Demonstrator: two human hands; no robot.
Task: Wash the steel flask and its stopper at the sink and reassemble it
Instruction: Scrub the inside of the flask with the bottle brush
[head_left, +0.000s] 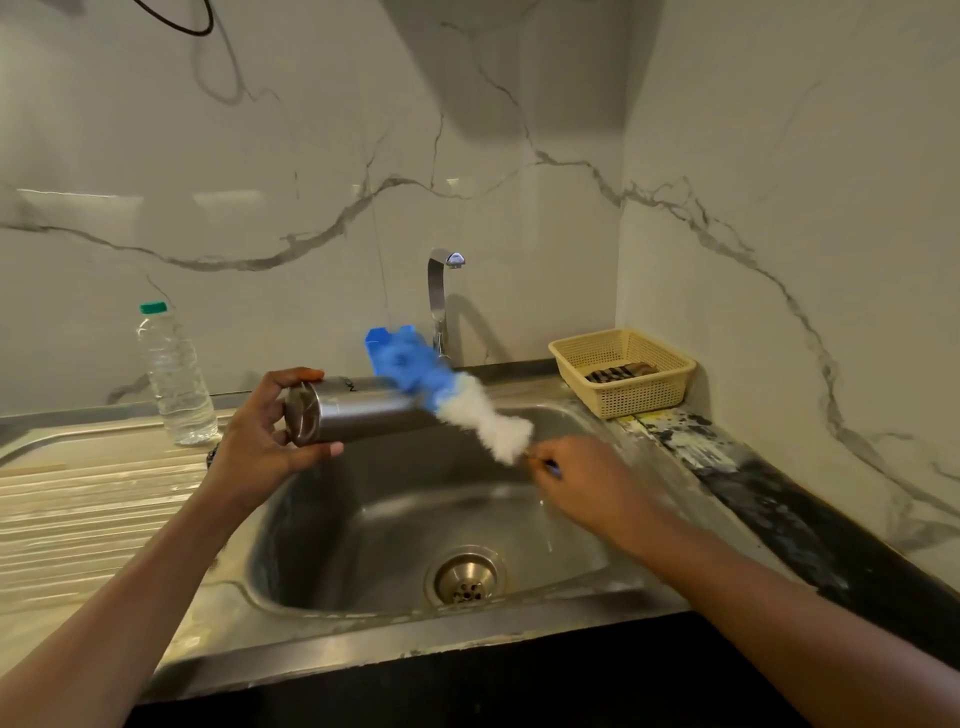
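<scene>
My left hand (262, 439) holds the steel flask (353, 410) on its side above the sink (613, 566), its base toward me and its mouth pointing right. My right hand (582, 480) grips the thin handle of a bottle brush (467, 402) with blue and white bristles. The brush head is blurred and sits at the flask's mouth. A blue object (382, 340) lies behind the flask beside the tap; I cannot tell whether it is the stopper.
The tap (441, 296) stands behind the basin with no water running. A clear plastic bottle (174, 374) with a green cap stands on the ribbed drainboard (78, 499) at left. A yellow basket (623, 371) holding a cloth sits at the back right corner.
</scene>
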